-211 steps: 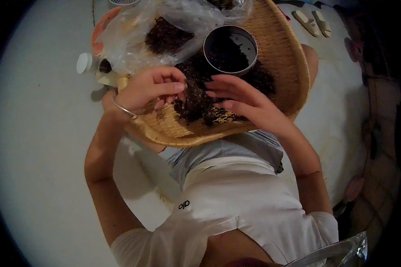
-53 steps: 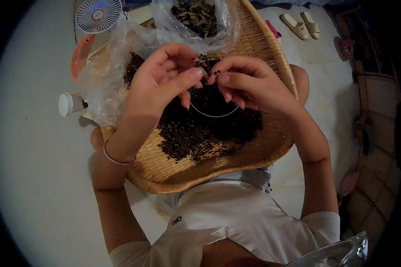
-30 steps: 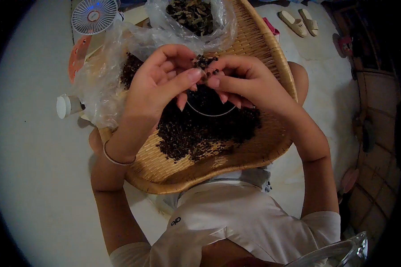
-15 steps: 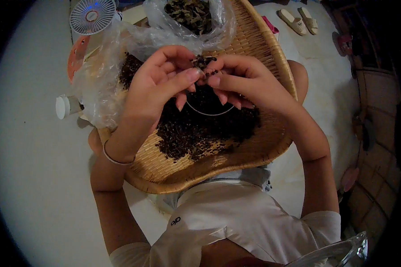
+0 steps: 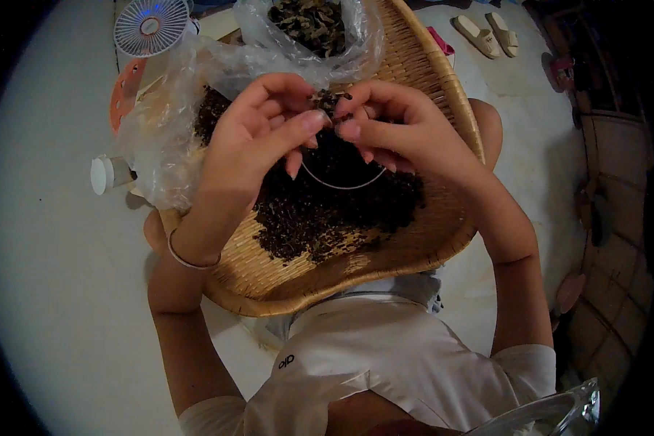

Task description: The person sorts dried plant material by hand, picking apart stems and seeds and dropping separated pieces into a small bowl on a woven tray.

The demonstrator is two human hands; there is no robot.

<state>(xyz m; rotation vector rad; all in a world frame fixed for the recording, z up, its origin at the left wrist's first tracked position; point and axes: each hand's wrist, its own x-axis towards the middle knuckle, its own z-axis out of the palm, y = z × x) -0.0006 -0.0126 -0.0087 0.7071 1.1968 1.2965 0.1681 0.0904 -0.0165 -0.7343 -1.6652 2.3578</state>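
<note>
My left hand (image 5: 276, 123) is closed, pinching a small dark sprig with bead-like bits (image 5: 330, 102) between thumb and fingers. My right hand (image 5: 389, 123) meets it from the other side, its thumb and forefinger pressed together at the sprig's edge. Whether a piece is between those fingertips is too small to tell. Just below both hands shows the thin pale rim of a bowl (image 5: 341, 187), its dark inside partly hidden by my fingers. Around it, a heap of dark crumbly plant bits (image 5: 305, 225) lies on the woven basket tray (image 5: 251, 283) across my lap.
A clear plastic bag of dried dark leaves (image 5: 309, 29) sits at the tray's far end. More crumpled plastic (image 5: 160, 145) covers the left side, beside a white-lidded cup (image 5: 103, 175). A small fan (image 5: 150, 26) stands back left; slippers (image 5: 479, 36) lie back right.
My right fingertips have shifted slightly at the sprig, and the sprig sits a little differently. My left hand has barely moved.
</note>
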